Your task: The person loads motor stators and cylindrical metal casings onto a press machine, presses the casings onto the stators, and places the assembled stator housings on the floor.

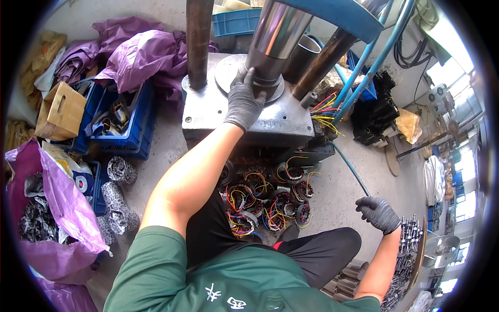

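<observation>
My left hand (245,101), in a grey glove, holds the lower side of a dark metal sleeve (268,66) from the left, fingers up along it and thumb lower down. The sleeve stands on a round plate (224,78) on the press's steel table (208,112). A shiny cylinder (283,26) rises straight above it. Out to the right, my right hand (379,214), gloved too, has its fingers curled at the end of a thin blue-green lever (349,165). The palm side is hidden.
Several wound stators (275,200) with coloured wires lie on the floor below the press. Blue crates (127,130), a cardboard box (61,112) and purple sacks (140,57) are at left. Steel posts (199,47) flank the press. Metal shafts (410,234) are stacked at right.
</observation>
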### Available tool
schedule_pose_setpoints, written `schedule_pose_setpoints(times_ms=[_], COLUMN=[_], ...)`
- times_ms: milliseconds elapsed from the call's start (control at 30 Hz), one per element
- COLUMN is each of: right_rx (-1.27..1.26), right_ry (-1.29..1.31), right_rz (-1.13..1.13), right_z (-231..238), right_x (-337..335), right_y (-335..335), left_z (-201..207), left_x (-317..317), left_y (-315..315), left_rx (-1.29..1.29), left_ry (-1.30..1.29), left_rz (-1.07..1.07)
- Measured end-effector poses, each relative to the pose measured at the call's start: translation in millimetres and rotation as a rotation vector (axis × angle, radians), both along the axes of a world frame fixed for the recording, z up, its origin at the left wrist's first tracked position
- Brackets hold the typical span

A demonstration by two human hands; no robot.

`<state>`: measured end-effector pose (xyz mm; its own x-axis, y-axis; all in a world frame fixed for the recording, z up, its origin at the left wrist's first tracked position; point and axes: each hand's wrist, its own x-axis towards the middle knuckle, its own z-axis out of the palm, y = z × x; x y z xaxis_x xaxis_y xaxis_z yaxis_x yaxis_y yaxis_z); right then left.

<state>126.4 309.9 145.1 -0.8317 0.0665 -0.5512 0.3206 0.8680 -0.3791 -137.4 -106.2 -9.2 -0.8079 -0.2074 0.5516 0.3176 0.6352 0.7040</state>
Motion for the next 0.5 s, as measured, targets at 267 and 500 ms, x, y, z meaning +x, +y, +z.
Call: schedule_pose_setpoints(times_ms=[267, 500], right_rx=[-0.144, -0.160], right_ry=[0.233, 0.188], right_rz=[-0.042, -0.126], right_z=[-8.8, -2.9], right_x=[5.5, 4.1], right_y=[11.9, 7.4], left_z=[0.2, -1.1], left_x=[-1.2, -4.4], left_y=[0.3, -0.7], left_rx=[-0.010, -0.002], left_ry=[0.015, 0.018], left_rz=[0.004, 0.006])
